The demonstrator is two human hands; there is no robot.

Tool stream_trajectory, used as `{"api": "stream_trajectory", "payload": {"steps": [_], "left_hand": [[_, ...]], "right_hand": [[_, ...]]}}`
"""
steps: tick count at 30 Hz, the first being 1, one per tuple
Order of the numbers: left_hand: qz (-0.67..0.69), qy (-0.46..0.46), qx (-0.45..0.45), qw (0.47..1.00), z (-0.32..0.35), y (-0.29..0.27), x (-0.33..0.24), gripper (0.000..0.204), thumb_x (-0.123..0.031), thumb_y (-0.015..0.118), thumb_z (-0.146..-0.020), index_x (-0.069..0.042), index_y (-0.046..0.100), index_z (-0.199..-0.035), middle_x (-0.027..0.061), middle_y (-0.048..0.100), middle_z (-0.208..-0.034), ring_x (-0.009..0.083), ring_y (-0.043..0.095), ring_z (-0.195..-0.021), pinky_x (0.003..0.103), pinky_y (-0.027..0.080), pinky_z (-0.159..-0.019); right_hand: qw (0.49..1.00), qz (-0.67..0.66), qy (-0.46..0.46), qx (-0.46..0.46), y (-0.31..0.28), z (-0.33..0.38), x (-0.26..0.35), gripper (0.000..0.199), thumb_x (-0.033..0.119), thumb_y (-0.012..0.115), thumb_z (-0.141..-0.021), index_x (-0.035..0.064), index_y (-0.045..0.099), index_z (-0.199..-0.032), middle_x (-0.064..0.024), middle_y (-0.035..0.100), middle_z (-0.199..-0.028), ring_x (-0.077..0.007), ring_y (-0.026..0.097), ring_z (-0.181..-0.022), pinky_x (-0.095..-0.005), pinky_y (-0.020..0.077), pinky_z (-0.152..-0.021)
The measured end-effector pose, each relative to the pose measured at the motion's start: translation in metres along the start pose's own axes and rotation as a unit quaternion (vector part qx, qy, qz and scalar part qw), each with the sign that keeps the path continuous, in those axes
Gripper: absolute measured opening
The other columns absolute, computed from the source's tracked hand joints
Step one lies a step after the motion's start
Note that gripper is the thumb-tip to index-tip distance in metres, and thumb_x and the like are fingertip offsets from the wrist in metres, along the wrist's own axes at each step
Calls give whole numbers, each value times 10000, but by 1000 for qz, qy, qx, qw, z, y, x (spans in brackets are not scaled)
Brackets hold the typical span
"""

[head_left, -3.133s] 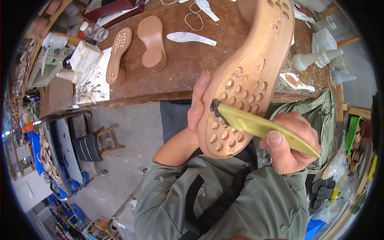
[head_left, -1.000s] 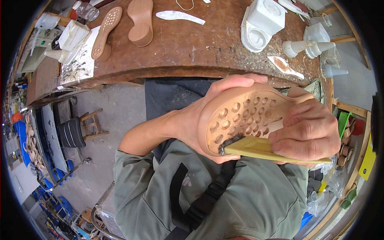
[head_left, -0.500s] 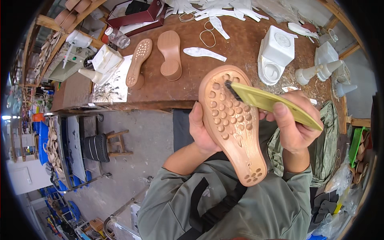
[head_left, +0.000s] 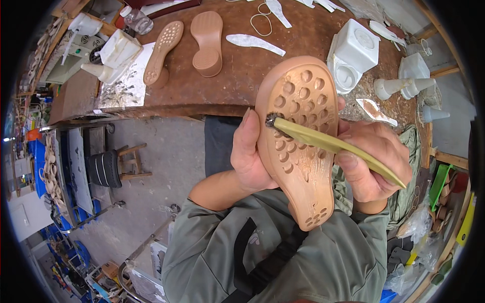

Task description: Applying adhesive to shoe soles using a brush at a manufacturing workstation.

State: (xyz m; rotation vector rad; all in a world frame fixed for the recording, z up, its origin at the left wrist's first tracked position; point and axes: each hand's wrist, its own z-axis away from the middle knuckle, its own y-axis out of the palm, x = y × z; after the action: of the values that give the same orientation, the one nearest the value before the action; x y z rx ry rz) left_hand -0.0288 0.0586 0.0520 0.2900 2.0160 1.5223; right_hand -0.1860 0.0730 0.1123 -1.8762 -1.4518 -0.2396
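A tan shoe sole [head_left: 298, 166] is held up over my lap, its dimpled inner face toward me and the wide toe end farthest away. My left hand [head_left: 252, 151] grips it along its left edge, thumb on the rim. Wet shine covers the middle of the sole. In my right hand [head_left: 374, 159] is a brush [head_left: 333, 144] with a yellow-green handle, pinched between thumb and fingers. Its dark bristles touch the sole near the left rim, among the round hollows.
Two more tan soles, one dimpled side up [head_left: 165, 50] and one heel up [head_left: 207, 43], lie on the brown workbench [head_left: 227, 93]. A white insole piece [head_left: 255, 43] lies nearby. White plastic containers [head_left: 353, 50] stand right; a stool [head_left: 108, 166] is on the left floor.
The brush tip has moved from the upper middle of the sole down to its left rim. The sole has turned slightly, and the whole view has shifted.
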Motion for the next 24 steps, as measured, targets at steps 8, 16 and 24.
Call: {"api": "stream_trajectory", "payload": {"steps": [8, 16, 24], "left_hand": [[7, 0, 51, 999, -1, 2, -1, 782, -603, 277, -909, -28, 197, -1432, 213, 364, -1381, 339, 468, -1201, 439, 396, -1004], [-15, -29, 13, 999, 0, 2, -6, 935, -731, 267, -838, -47, 112, -1458, 289, 202, -1446, 431, 367, -1262, 503, 347, -1044], [15, -2, -28, 1000, 1, 9, 1, 815, -625, 284, -897, -28, 178, -1441, 264, 266, -1431, 392, 372, -1275, 479, 349, -1047]], "right_hand": [[998, -11, -37, 43, -7, 7, 2, 228, 28, 727, -688, -85, 628, -860, -159, 644, -713, -229, 634, -551, -321, 521, -485], [991, -40, -97, 83, -8, 17, -1, 253, 23, 728, -680, -111, 612, -861, -180, 626, -720, -213, 608, -518, -298, 465, -402], [998, -35, -33, -39, -11, 14, -7, 144, 14, 693, -746, -72, 671, -858, -137, 657, -690, -206, 633, -567, -274, 494, -451]]}}
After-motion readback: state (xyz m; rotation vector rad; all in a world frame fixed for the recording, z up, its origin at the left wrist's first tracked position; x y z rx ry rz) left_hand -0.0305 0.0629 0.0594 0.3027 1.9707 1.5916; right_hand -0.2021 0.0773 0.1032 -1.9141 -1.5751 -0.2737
